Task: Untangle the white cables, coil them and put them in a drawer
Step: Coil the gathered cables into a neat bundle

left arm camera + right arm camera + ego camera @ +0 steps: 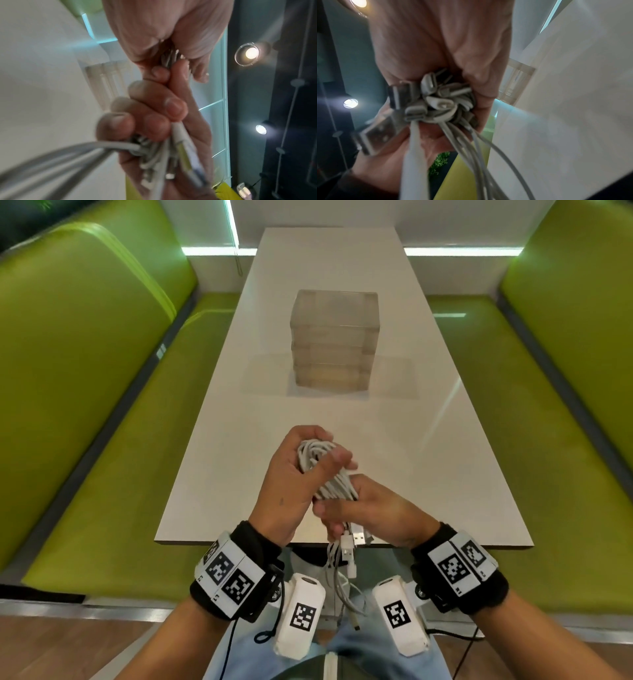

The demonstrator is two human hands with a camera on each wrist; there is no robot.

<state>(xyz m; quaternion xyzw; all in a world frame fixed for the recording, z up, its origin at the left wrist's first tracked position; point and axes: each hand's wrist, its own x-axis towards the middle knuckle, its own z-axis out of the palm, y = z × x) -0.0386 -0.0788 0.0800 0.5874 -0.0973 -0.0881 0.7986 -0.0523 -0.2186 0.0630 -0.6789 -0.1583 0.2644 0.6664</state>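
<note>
A bundle of white cables is held above the near end of the white table. My left hand grips the looped upper part, fingers curled round it. My right hand grips the bundle just below, close against the left. Loose ends with USB plugs hang below the hands, past the table edge. In the right wrist view the plug ends bunch out of my fist and several strands trail down. The left wrist view shows fingers wrapped round the cables.
A translucent drawer unit with several shut drawers stands mid-table, well beyond the hands. Green bench seats run along both sides of the table. The table's near edge lies just under my wrists.
</note>
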